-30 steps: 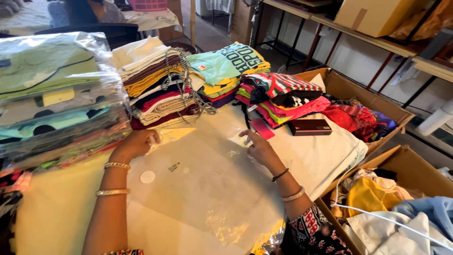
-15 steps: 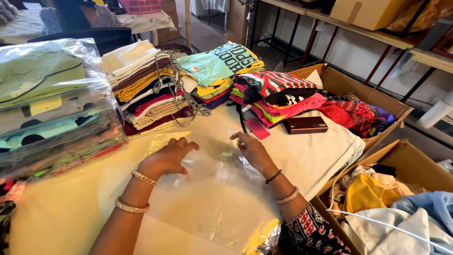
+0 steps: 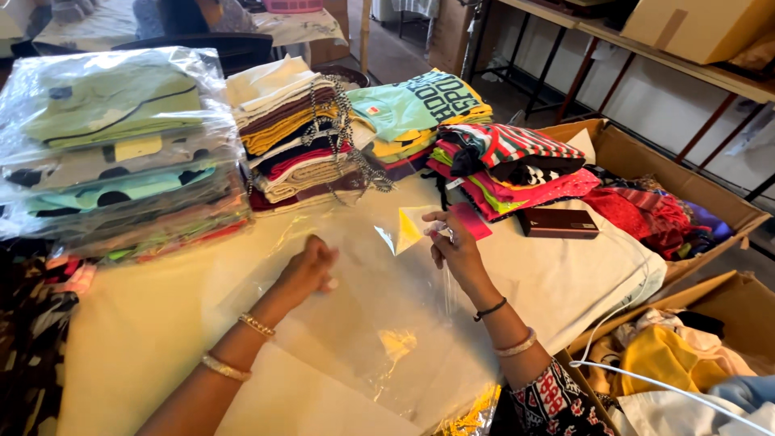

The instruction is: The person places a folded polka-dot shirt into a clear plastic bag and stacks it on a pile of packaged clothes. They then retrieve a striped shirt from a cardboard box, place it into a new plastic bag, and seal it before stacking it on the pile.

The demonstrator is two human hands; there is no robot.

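A clear plastic bag (image 3: 379,323) lies spread over the pale cloth-covered table (image 3: 137,323). My left hand (image 3: 308,270) rests flat on the bag's left part, fingers curled. My right hand (image 3: 454,246) pinches the bag's upper edge and lifts a folded corner (image 3: 408,230) off the table. Both wrists wear bangles. Just past my right hand lies a pink scrap (image 3: 472,220).
Bagged folded garments (image 3: 121,153) are stacked at the left. Unbagged folded stacks (image 3: 295,137), (image 3: 420,113), (image 3: 508,165) stand behind the bag. A dark brown box (image 3: 559,222) lies at the right. Cardboard boxes of clothes (image 3: 662,202), (image 3: 686,355) sit right of the table.
My left hand has slid toward me and to the right along the bag. My right hand has taken the bag's top edge and lifted its corner.
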